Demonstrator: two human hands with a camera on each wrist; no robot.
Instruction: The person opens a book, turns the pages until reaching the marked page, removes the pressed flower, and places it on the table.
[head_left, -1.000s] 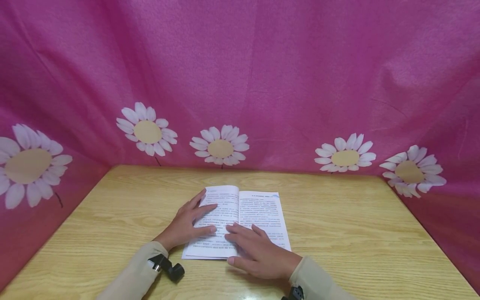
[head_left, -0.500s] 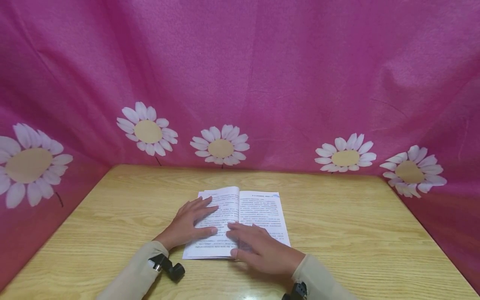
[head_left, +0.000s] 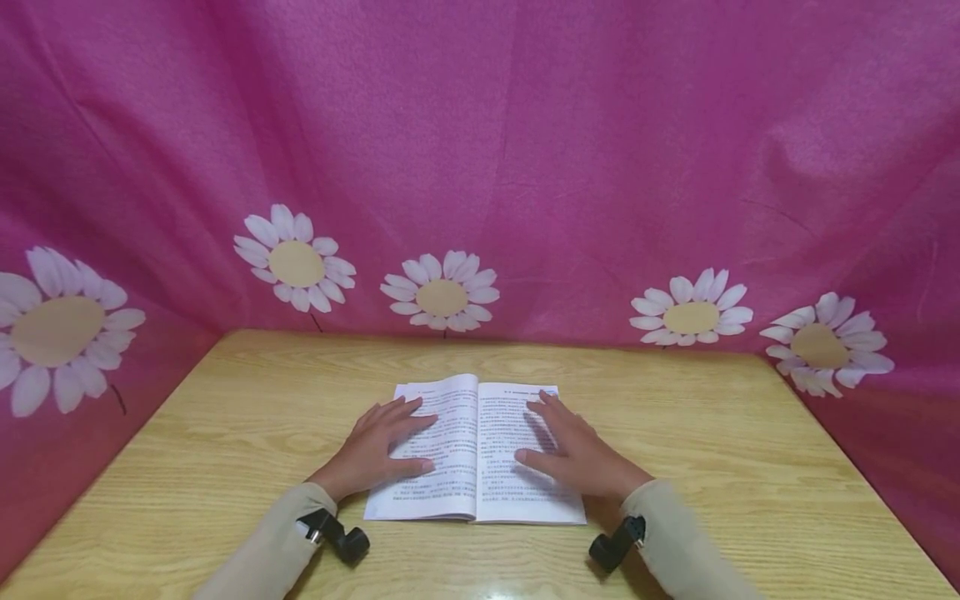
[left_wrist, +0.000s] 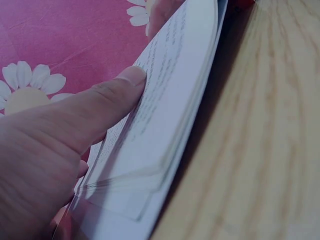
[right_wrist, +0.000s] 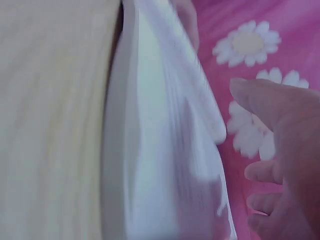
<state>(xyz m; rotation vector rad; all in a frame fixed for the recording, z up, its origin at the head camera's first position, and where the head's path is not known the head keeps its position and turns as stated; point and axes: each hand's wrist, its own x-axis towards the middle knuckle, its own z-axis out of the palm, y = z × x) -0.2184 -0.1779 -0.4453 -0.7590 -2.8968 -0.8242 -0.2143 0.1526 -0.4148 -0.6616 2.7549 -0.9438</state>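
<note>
An open book with printed text lies on the table in the head view. My left hand rests on its left page with fingers spread. In the left wrist view the thumb touches the page, and the page edges show as a thin stack. My right hand is over the right page, fingers spread and the thumb pointing toward the book's middle. From the right wrist view, that hand appears raised above the blurred pages, holding nothing.
The wooden table carries the book near its front. Pink cloth printed with white daisies hangs along the back and both sides. A small black camera is strapped to the left sleeve, another camera to the right.
My right hand has moved from the book's lower middle to the right side of the right page, uncovering the centre fold. The right page's text looks different. The left hand has barely moved.
</note>
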